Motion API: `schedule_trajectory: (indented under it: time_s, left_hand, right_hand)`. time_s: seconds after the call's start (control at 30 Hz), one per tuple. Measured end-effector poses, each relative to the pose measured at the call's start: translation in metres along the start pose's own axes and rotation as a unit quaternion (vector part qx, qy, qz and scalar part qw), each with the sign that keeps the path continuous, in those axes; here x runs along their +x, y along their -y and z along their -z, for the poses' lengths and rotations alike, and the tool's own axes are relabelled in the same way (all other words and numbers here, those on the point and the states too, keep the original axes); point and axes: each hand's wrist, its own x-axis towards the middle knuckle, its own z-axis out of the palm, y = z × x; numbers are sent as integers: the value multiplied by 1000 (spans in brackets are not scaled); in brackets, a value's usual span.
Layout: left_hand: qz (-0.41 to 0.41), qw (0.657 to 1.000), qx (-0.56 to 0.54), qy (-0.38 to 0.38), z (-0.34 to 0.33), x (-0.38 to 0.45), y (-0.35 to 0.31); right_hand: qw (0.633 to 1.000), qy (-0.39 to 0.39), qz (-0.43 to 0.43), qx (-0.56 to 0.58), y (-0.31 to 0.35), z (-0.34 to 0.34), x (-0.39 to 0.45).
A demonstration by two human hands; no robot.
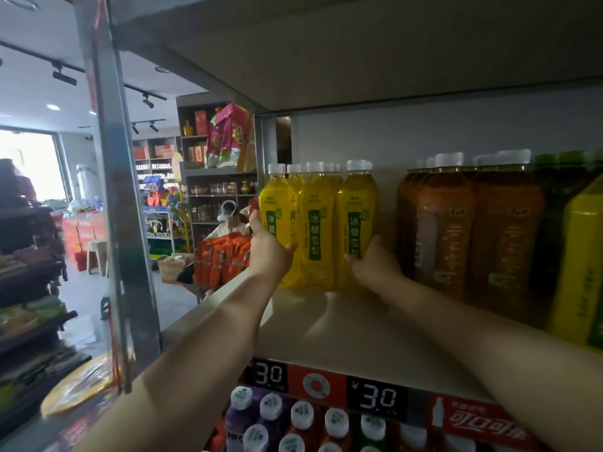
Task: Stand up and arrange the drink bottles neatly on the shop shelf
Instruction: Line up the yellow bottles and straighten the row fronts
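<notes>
A group of yellow drink bottles with white caps stands upright at the back left of the cream shelf. My left hand wraps around the leftmost yellow bottle from its left side. My right hand presses against the lower right side of the rightmost yellow bottle. Both forearms reach in over the shelf's front.
Brown tea bottles stand upright right of the yellow group, then dark green ones and a large yellow bottle. Price strip lines the shelf edge; capped bottles fill the shelf below. A metal upright stands left. A person sits in the aisle beyond.
</notes>
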Motion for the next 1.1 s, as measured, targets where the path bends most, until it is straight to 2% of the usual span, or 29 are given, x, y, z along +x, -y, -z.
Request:
schedule_trajectory:
  time_s: [0.13, 0.4, 0.73, 0.97, 1.1]
  left_hand:
    - [-22, 997, 72, 36, 0, 6, 7]
    - [-45, 992, 109, 50, 1, 13, 11]
    - [-31, 997, 58, 40, 2, 7, 10]
    - [17, 999, 7, 42, 2, 0, -2]
    - [27, 998, -50, 42, 9, -10, -21]
  right_hand:
    - [1000, 6, 10, 2, -11, 2, -1]
    - [999, -14, 38, 7, -19, 2, -1]
    - [1000, -7, 28, -7, -14, 0, -3]
    - [998, 65, -20, -12, 1, 22, -9]
    - [990, 113, -43, 66, 22, 46, -23]
